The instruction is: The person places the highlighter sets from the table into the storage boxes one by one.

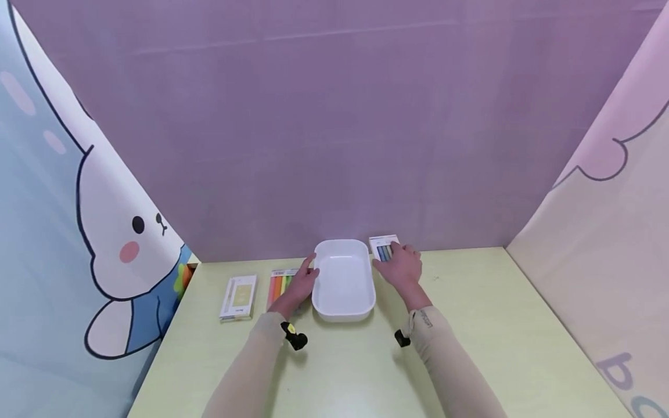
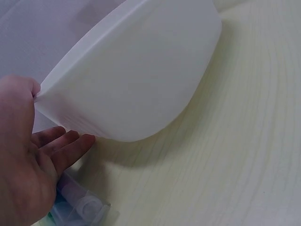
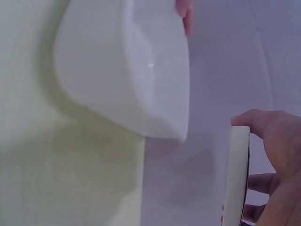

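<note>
A white plastic tub [image 1: 345,281] is lifted at its left side by my left hand [image 1: 303,283]. In the left wrist view, the thumb hooks over the tub's rim and the curled fingers [image 2: 70,148] lie under its wall. To the right of the tub, my right hand [image 1: 402,266] grips a small white box [image 1: 383,244] whose front shows a row of dark blue and grey sticks. Seen from the right wrist, this box stands edge-on between thumb and fingers, apart from the tub. A clear pack of coloured markers [image 1: 279,285] lies partly hidden under my left hand.
A white box with a yellow panel [image 1: 238,297] lies on the left of the pale wood-grain table [image 1: 502,325]. Behind the table hangs a purple cloth [image 1: 334,128]. Printed cloths enclose both sides, the left one with a rabbit [image 1: 130,232].
</note>
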Tool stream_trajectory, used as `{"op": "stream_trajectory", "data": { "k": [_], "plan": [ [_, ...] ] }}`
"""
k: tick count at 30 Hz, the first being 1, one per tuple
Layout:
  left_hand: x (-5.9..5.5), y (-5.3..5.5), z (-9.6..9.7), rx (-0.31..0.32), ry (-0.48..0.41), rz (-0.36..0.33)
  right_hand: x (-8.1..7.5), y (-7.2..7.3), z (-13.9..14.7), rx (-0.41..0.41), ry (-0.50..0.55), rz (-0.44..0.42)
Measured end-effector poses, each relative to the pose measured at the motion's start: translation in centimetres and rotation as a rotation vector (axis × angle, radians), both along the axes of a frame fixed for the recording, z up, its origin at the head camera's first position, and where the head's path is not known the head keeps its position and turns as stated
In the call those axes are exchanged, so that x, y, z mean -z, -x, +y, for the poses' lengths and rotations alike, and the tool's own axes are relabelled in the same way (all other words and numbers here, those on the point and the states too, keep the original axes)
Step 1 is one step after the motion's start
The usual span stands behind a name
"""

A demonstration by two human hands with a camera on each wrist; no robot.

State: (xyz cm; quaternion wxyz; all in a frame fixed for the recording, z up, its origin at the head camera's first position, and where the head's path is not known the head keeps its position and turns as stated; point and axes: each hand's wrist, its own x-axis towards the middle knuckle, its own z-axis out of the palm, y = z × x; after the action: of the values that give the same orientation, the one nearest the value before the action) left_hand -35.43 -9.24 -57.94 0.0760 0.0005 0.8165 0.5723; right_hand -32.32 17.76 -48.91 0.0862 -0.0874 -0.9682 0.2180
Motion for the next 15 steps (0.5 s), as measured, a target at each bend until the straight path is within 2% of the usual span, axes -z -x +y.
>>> {"op": "stream_trajectory", "data": {
  "k": [7, 10, 15],
  "plan": [
    [-0.3, 0.1, 0.2, -0.001, -0.002, 0.011, -3.3, 0.6, -2.9, -0.041, -0.037, -0.03],
    [-0.1, -0.1, 0.3, 0.0, 0.006, 0.014, -3.7, 0.6, -4.3, -0.054, -0.062, -0.044],
    [0.4, -0.4, 0.4, 0.017, 0.025, 0.014, -3.2, 0.5, -6.8, -0.068, -0.086, -0.064]
  ]
}}
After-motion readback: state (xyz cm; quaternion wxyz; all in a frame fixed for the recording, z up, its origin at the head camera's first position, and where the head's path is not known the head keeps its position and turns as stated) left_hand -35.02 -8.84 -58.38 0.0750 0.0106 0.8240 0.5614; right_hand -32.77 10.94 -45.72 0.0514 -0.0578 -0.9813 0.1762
